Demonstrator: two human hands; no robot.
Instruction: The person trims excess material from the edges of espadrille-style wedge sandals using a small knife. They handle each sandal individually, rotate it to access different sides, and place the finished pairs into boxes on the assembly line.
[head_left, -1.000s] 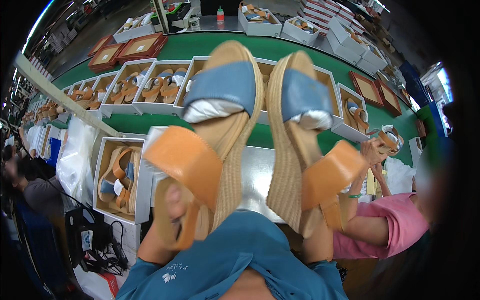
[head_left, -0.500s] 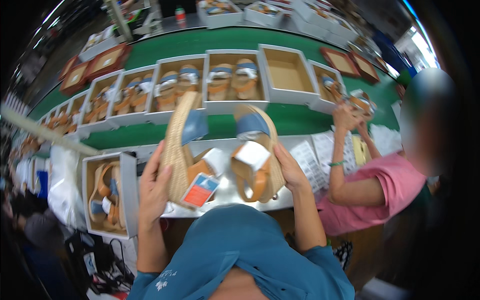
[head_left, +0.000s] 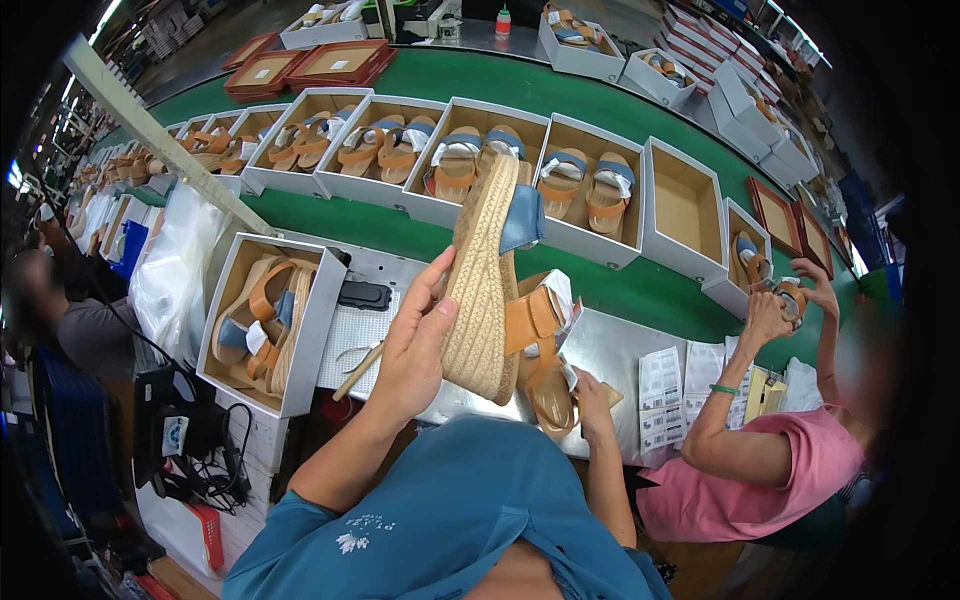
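Observation:
My left hand (head_left: 418, 340) grips a wedge sandal (head_left: 482, 300) by its woven sole, thumb on the side. This sandal stands tilted up, its blue toe band and tan ankle strap facing right. Lower down, my right hand (head_left: 597, 408) holds the other sandal (head_left: 552, 398), which is partly hidden behind the first. White paper is wrapped on the straps. To the left, an open white box (head_left: 308, 350) holds a matching pair of sandals (head_left: 262, 325), one beside the other.
Open shoe boxes (head_left: 592, 222), most with sandals inside, line the green conveyor (head_left: 650, 300). One box (head_left: 685, 210) contains no shoes. Label sheets (head_left: 660, 395) lie right on the metal table. A co-worker in pink (head_left: 760, 465) handles a sandal (head_left: 790, 300). Pliers (head_left: 358, 370) and a black object (head_left: 364, 295) lie left.
The view has turned left. The two sandals, held apart before, now overlap, with the right one lower. The red-and-blue tag no longer shows. The co-worker's hands have shifted around their sandal.

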